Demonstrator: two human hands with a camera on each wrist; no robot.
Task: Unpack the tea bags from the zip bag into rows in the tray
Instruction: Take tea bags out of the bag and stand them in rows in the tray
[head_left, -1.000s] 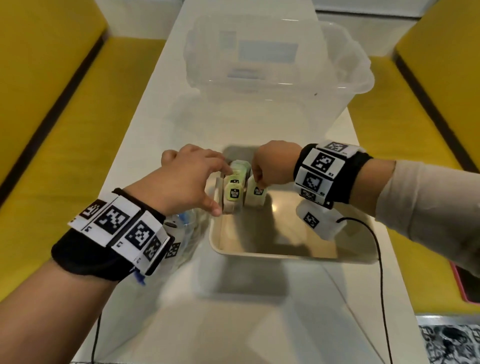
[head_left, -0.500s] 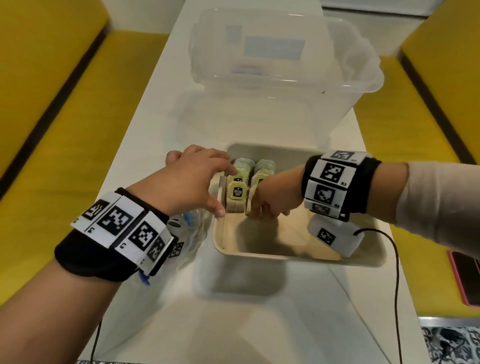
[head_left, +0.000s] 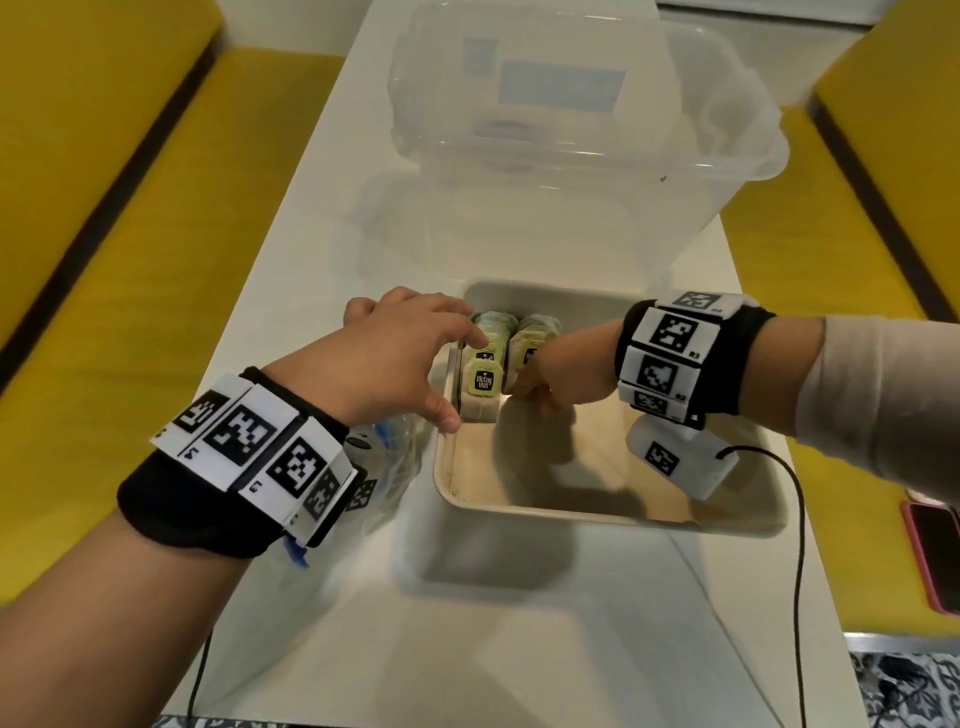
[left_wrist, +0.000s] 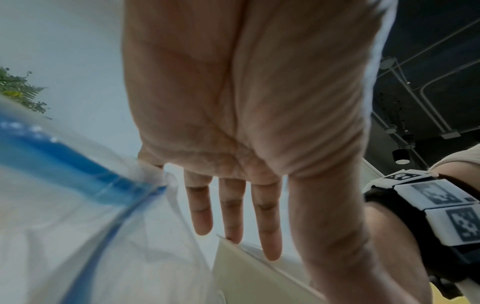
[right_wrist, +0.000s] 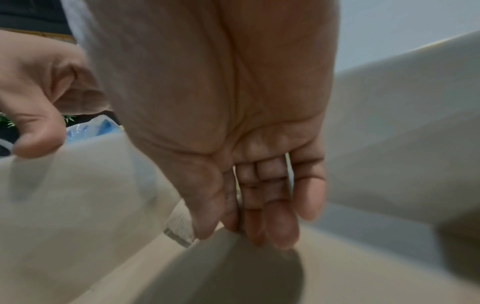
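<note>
Left hand (head_left: 400, 358): fingers relaxed, touching left row of tea bags (head_left: 483, 374) in tray (head_left: 597, 512).
Right hand (head_left: 563, 371): fingers straight, against right row (head_left: 530, 343).
Zip bag (head_left: 387, 457): left of tray.

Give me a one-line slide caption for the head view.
Two hands line up tea bags in a beige tray.

White table (head_left: 519, 649), yellow benches (head_left: 104, 260) either side, dark ceiling (left_wrist: 428, 51)

A clear plastic bin (head_left: 587, 130) stands on the white table (head_left: 311, 218).
</note>
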